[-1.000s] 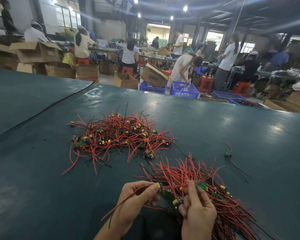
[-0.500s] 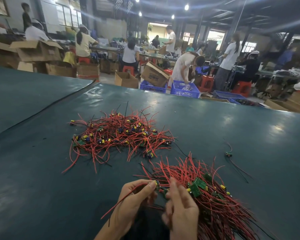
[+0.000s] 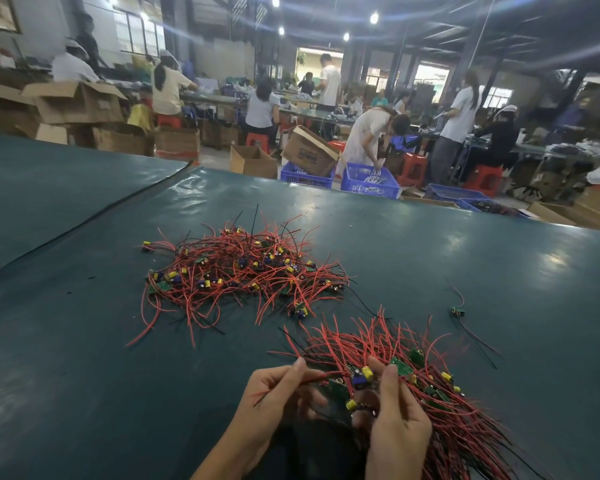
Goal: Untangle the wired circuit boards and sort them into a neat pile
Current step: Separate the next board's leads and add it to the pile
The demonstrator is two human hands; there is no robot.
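A tangled heap of small green circuit boards with red and black wires (image 3: 243, 271) lies mid-table. Nearer me, a second bundle of wired boards (image 3: 440, 386) spreads to the right with its wires roughly aligned. My left hand (image 3: 278, 396) pinches a red wire between thumb and fingers at the bundle's left edge. My right hand (image 3: 395, 427) grips a cluster of boards with yellow and blue parts (image 3: 359, 379) at the near end of that bundle. One single wired board (image 3: 458, 310) lies apart to the right.
The dark green table mat (image 3: 84, 341) has a seam running off to the far left. Beyond the far edge stand blue crates (image 3: 368, 178), cardboard boxes (image 3: 253, 161) and several people at other benches.
My right hand has lifted and turned the held boards, so the yellow and blue parts now show between my hands. The left hand keeps its pinch on the red wire.
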